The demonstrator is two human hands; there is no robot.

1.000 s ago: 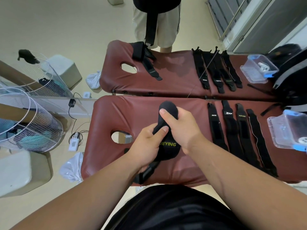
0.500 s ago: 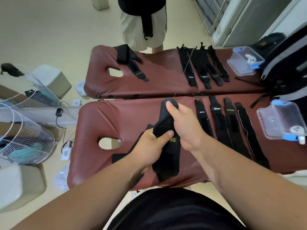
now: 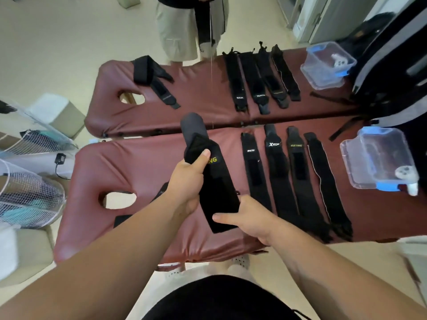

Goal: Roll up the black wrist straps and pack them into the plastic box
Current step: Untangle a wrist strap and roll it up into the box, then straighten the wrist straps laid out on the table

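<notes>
Two red beds (image 3: 143, 162) side by side. Two clear boxes (image 3: 369, 144) at right, a white thing (image 3: 403, 173) in each. Four straps (image 3: 256, 172) flat on the near bed, five on the far. One strap (image 3: 219, 188) above the near bed: left hand (image 3: 187, 181) wrapped round it, right hand (image 3: 245, 218) pinching its near end.

Four flat straps (image 3: 277, 176) between held strap (image 3: 217, 181) and plastic box (image 3: 374, 153)
</notes>
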